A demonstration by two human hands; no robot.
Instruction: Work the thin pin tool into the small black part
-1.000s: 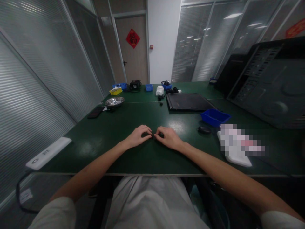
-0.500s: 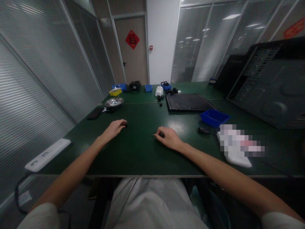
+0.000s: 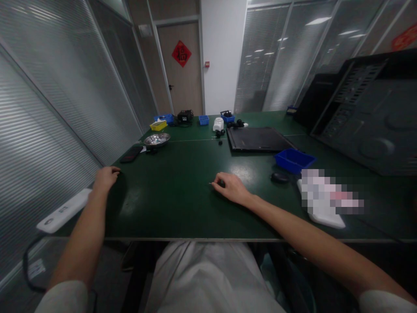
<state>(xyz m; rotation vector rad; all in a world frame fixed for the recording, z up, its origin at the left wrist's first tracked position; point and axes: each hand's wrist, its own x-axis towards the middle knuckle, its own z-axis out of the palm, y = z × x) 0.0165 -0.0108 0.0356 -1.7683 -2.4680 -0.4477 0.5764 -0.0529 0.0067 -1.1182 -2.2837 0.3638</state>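
My left hand [image 3: 107, 178] is at the left side of the green table [image 3: 169, 200], by the inner end of a white power strip [image 3: 65, 211]. Its fingers are curled together; whether anything is in them is too dark to make out. My right hand [image 3: 232, 187] rests near the middle of the table with thumb and index finger pinched. A thin pale tip [image 3: 210, 183] pokes out to the left of that pinch; the rest of this slim object is hidden by the fingers.
To the right are a black computer mouse [image 3: 279, 177], a blue tray [image 3: 294, 161] and a white pad [image 3: 325, 219], partly blurred out. A black flat panel [image 3: 260, 139] lies farther back. A metal bowl [image 3: 157, 139] and a dark phone [image 3: 131, 154] are at left. A large black case [image 3: 368, 117] stands at right.
My left hand has moved left, from the table's middle-left to beside the power strip. A small dark thing showed at its fingertips before. My right hand has stayed in place.
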